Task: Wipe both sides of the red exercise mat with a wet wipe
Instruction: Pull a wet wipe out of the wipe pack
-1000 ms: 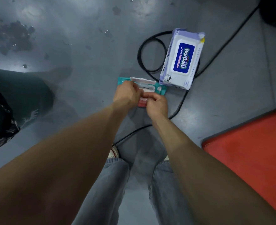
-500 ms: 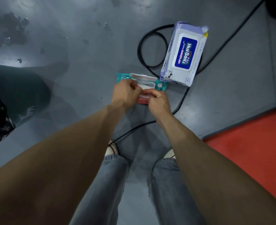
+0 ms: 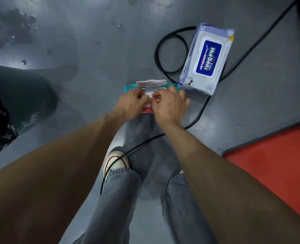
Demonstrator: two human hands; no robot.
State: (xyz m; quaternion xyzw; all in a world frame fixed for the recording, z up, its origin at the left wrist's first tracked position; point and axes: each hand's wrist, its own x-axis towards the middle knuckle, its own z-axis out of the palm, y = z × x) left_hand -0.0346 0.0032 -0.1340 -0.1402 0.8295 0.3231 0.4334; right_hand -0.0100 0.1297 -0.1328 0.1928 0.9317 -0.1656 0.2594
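**Still fetching the wipe — no wiping begun**

You are crouching over the small teal wipe pack (image 3: 130, 87) on the grey floor (image 3: 85, 71), and its flap (image 3: 151, 83) is standing peeled back toward the far side. Your left hand (image 3: 130, 103) is curling its fingers down on the pack's near left part, seemingly pinning it. Your right hand (image 3: 169, 104) is pinching something pale at the opening with thumb and forefinger, its other fingers spreading over the pack's right end; whether that pale bit is a wipe coming free or just the seal, I cannot tell.

The red exercise mat (image 3: 272, 166) is lying flat on the floor at your right, well apart from both hands, with only a corner in view. Judging by this, you are at the very start: a wipe is not yet out, and both sides of the mat are waiting.

A bigger white and purple wipe pack (image 3: 207, 59) is resting unopened just beyond, on a black cable (image 3: 170, 51).
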